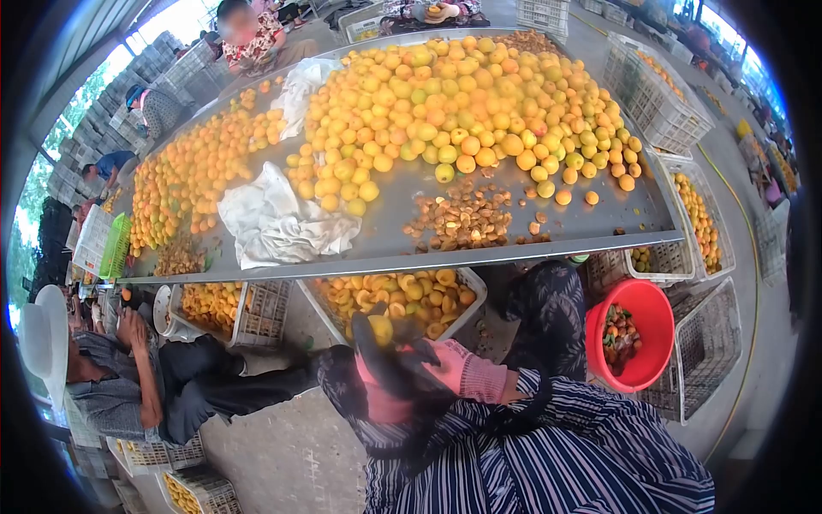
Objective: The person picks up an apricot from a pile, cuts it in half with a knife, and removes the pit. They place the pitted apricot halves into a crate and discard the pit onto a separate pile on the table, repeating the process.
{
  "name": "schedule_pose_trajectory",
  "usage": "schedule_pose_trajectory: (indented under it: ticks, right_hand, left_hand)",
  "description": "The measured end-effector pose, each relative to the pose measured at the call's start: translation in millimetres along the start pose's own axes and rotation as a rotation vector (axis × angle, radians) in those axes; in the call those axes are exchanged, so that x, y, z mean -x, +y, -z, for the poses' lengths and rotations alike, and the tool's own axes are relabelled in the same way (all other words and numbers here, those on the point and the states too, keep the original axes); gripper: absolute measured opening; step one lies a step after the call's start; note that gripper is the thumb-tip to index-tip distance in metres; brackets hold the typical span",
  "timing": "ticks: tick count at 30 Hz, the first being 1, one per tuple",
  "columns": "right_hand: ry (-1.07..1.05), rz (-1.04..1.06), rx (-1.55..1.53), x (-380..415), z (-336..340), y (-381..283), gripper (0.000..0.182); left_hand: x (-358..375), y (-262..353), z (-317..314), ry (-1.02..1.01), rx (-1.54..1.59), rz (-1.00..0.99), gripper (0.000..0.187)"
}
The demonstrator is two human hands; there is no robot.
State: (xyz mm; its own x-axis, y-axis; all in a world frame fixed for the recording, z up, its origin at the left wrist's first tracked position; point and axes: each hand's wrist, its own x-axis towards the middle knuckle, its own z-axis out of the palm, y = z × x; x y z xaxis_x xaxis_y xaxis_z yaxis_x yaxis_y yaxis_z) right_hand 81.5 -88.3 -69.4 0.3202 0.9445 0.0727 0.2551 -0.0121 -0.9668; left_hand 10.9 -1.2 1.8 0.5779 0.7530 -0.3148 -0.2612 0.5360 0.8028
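Red bucket (656,351), one; white cloths (278,221), two; left fingers (363,336) closed round one fruit (381,329); right fingers (435,360) blurred, hold unclear.

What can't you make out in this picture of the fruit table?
All in the head view:
Fingers of the left hand and right hand: blurred, so their grip on the yellow fruit is unclear.
Far end of the crate: hidden by the table.
Bottom of the red bucket: covered by its contents.
Person across the table: head cut off by the top edge.
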Motion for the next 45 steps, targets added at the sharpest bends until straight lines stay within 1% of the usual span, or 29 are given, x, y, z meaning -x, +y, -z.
schedule_pose_trajectory:
  ticks: [4,6,8,9,10,11,12,14,15,16,17,19,21,22,23,25,26,31,32,33,35,36,37,39,40,41,43,44,45]
  right_hand:
    - [-0.024,-0.068,-0.045,-1.6,-5.9,6.2,0.035]
    - [-0.028,-0.059,-0.305,-2.3,-6.6,8.2,0.036]
    - [-0.077,-0.146,-0.282,-7.2,-0.5,8.3,0.036]
    - [-0.124,-0.238,-0.270,-9.6,3.5,5.6,0.036]
    - [-0.123,-0.231,-0.263,-8.0,13.0,1.9,0.036]
    - [-0.198,-0.233,-0.092,-2.9,29.9,-17.5,0.037]
    - [-0.272,-0.237,0.078,3.8,42.3,-32.9,0.039]
    - [0.045,-0.155,0.329,14.4,54.3,-46.9,0.047]
    - [0.038,-0.163,0.327,12.9,54.9,-55.4,0.047]
    - [0.207,-0.106,0.460,5.8,56.4,-64.9,0.051]
    - [0.376,-0.044,0.594,0.4,54.2,-69.8,0.054]
    - [0.351,-0.049,0.662,-6.7,37.8,-69.9,0.054]
    - [0.327,-0.048,0.733,-8.0,29.0,-58.7,0.053]
    - [0.436,-0.019,0.620,-6.1,25.3,-45.2,0.051]
    - [0.543,0.008,0.502,-5.9,23.5,-39.9,0.048]
    - [0.534,0.084,0.414,-5.1,24.7,-34.8,0.041]
    - [0.552,0.102,0.342,-7.0,24.6,-29.8,0.037]
    - [0.683,0.025,0.032,-6.9,21.0,-12.2,0.026]
    - [0.650,-0.143,-0.160,-8.3,26.0,-11.9,0.025]
    - [0.653,-0.155,-0.159,-7.5,26.8,-6.8,0.025]
    - [0.561,-0.032,-1.267,-7.2,26.3,13.0,0.023]
    - [0.514,-0.206,-1.086,-7.9,33.4,23.0,0.025]
    - [0.527,-0.210,-1.088,-6.2,38.1,32.9,0.025]
    - [0.121,0.014,-1.479,-3.6,44.0,56.0,0.031]
    - [0.056,0.103,-1.675,-8.2,35.5,77.1,0.036]
    - [0.054,0.101,-1.676,-9.4,35.5,74.1,0.036]
    - [-0.091,0.088,-1.919,-9.8,31.2,68.1,0.037]
    - [-0.121,-0.025,-2.179,-8.0,33.3,58.3,0.029]
    - [-0.127,-0.045,-2.185,-6.4,31.5,47.9,0.029]
  left_hand:
    - [-5.6,-7.6,4.2,0.005,0.137,0.023,0.061]
    - [-13.7,-19.9,19.0,-0.062,0.105,-0.043,0.061]
    - [-23.0,-28.8,31.1,-0.128,0.074,-0.115,0.062]
    - [-27.1,-30.1,35.6,-0.061,0.121,-0.047,0.062]
    - [-30.7,-30.1,39.7,0.006,0.170,0.023,0.062]
    - [-34.7,-24.8,37.6,0.094,0.362,0.024,0.064]
    - [-24.8,-3.1,21.5,0.142,0.365,0.085,0.065]
    - [-18.1,11.1,15.6,0.194,0.381,0.141,0.067]
    - [-23.4,-0.7,28.6,0.096,0.291,0.164,0.069]
    - [-25.6,-10.8,40.3,-0.006,0.201,0.186,0.070]
    - [-22.3,-13.0,45.3,-0.202,0.079,0.266,0.063]
    - [-19.4,-52.3,37.6,-0.315,-0.224,-0.126,0.053]
    - [-3.2,-45.5,21.4,-0.315,-1.052,-0.522,0.038]
    - [-8.8,-60.4,27.6,-0.297,-1.026,-0.419,0.032]
    - [-10.2,-65.7,24.5,-0.324,-0.843,-0.298,0.031]
    - [-6.8,-71.2,24.6,-0.215,-1.758,-0.792,0.031]
    - [-5.5,-71.4,22.8,-0.226,-1.758,-0.787,0.031]
    - [-0.6,-68.5,12.7,-0.149,-0.756,-0.279,0.038]
    - [20.6,-35.8,-11.1,-0.102,-1.026,-0.284,0.043]
    - [21.7,-37.0,-8.9,-0.106,-1.026,-0.273,0.043]
    - [24.5,-39.6,-3.7,-0.169,-1.113,-0.252,0.043]
    - [28.1,-39.1,-4.8,-0.179,-0.992,-0.335,0.044]
    - [28.2,-39.0,-8.3,-0.172,-0.770,-0.196,0.047]
    - [4.3,-49.1,15.5,-0.379,-1.063,-0.757,0.049]
    - [9.2,-48.0,20.5,-0.386,-1.057,-0.796,0.045]
    - [10.0,-50.9,23.1,-0.383,-1.058,-0.796,0.045]
    - [15.7,-65.6,40.6,-0.243,-0.600,-0.720,0.047]
    - [9.7,-76.5,64.6,-0.153,-0.638,-0.593,0.054]
    - [-0.3,-76.7,79.3,-0.135,-0.640,-0.588,0.054]
